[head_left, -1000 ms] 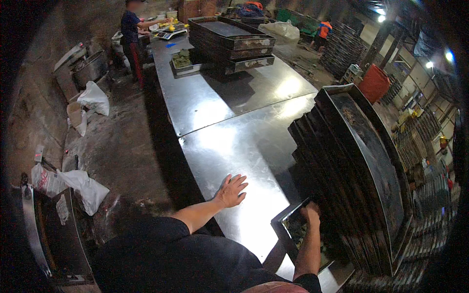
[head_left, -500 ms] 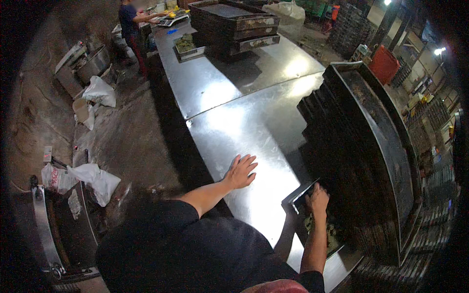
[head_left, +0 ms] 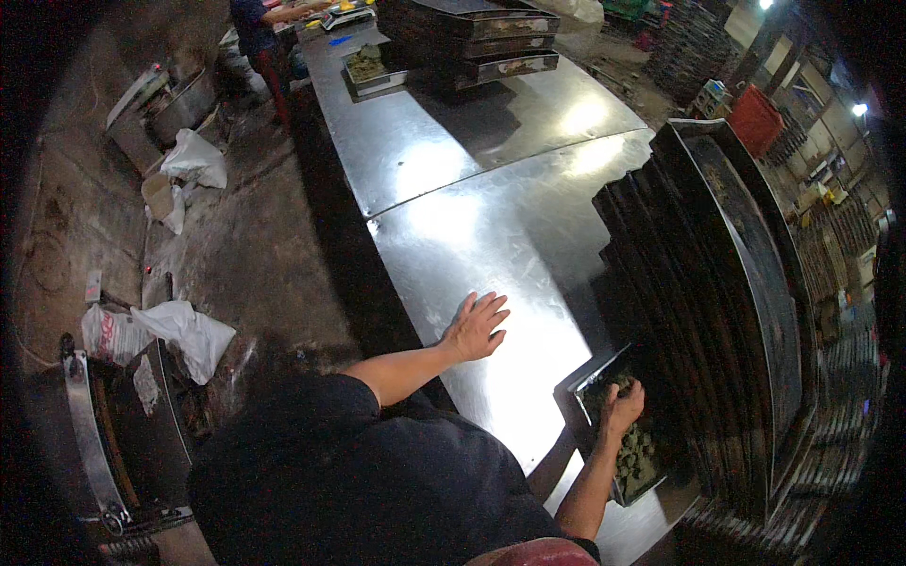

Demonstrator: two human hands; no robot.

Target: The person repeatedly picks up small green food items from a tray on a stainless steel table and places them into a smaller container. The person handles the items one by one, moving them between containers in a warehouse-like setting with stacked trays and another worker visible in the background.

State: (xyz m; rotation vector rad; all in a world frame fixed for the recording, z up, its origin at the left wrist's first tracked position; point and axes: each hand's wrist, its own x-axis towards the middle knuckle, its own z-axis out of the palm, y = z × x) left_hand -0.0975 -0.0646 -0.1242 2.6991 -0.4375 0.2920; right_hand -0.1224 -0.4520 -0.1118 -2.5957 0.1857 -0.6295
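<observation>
My left hand (head_left: 476,328) lies flat on the shiny metal table (head_left: 434,226), fingers spread and holding nothing. To its right, my right hand (head_left: 623,409) is over a shallow metal tray (head_left: 578,401) with a dark inside. Its fingers are curled among greenish-brown lumps (head_left: 636,457) that fill the tray's near part. Whatever lies between those fingers is mostly hidden, so I cannot tell if it is one of the lumps. The tray sits on the table close to a tall stack of dark trays (head_left: 698,311).
More dark trays (head_left: 472,38) are stacked at the table's far end, beside a smaller tray of green lumps (head_left: 366,64). Another person (head_left: 257,38) stands at the far left near a scale (head_left: 347,15). White sacks (head_left: 193,349) and machinery (head_left: 90,434) occupy the left floor.
My right hand has come back from the tray's far edge to over the lumps, and more of them show. My left hand stays flat on the table. The whole view has shifted slightly.
</observation>
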